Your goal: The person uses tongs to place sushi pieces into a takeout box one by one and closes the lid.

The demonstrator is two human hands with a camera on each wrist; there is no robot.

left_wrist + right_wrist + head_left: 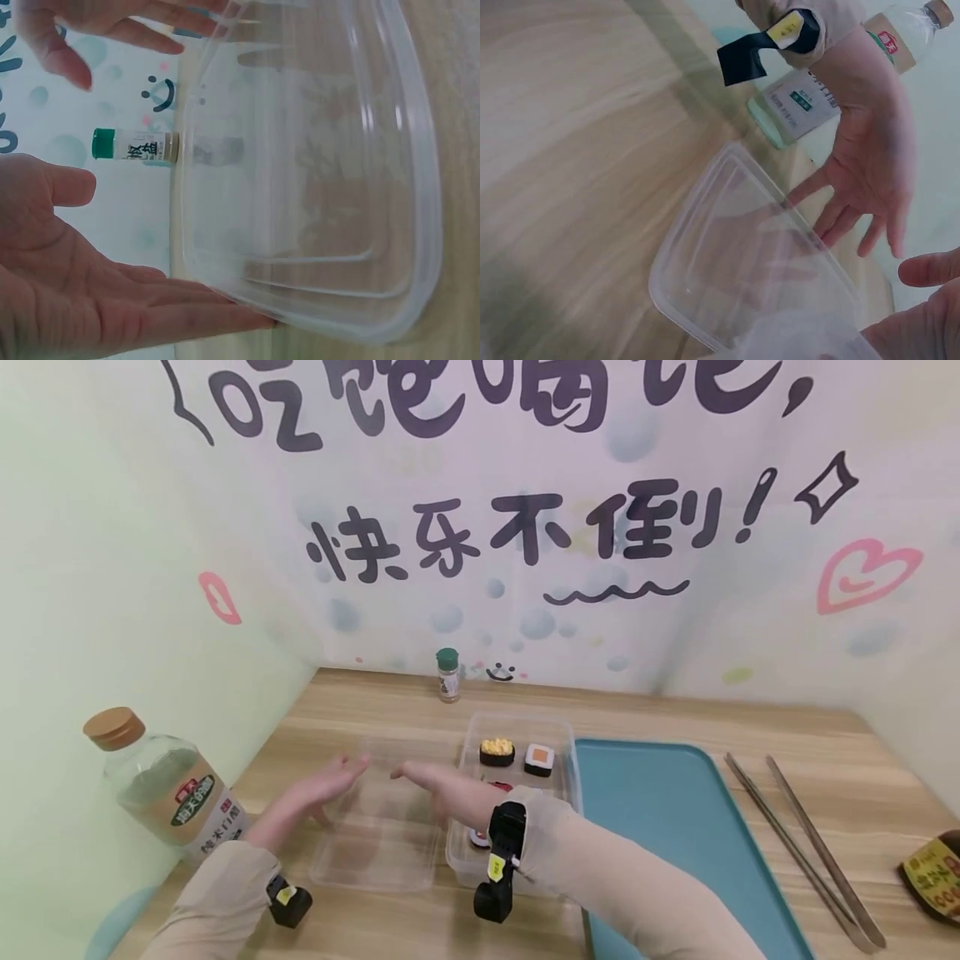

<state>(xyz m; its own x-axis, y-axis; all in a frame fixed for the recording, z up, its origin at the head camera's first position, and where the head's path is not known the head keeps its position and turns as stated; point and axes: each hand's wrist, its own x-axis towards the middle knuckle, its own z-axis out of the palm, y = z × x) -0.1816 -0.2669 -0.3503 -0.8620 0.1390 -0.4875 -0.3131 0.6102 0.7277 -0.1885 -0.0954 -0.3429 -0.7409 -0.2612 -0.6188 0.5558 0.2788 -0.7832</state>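
A clear plastic lid (378,852) lies flat on the wooden table. My left hand (333,783) is at its left side, palm turned inward and fingers extended. In the left wrist view, the lower fingers of the left hand (97,292) meet the lid's edge. My right hand (453,793) reaches over the right side of the lid with its fingers straight and the thumb apart. Neither hand grips anything. Right of the lid stands a clear plastic box (573,777) holding several sushi pieces, including a yellow-topped one (497,752); my right forearm hides part of it.
A large vinegar bottle (187,802) stands at the left, close to my left forearm. Behind the lid is a small green-capped seasoning bottle (448,681). To the right are a blue tray (652,827), long metal tongs (821,843) and a dark labelled jar (933,877).
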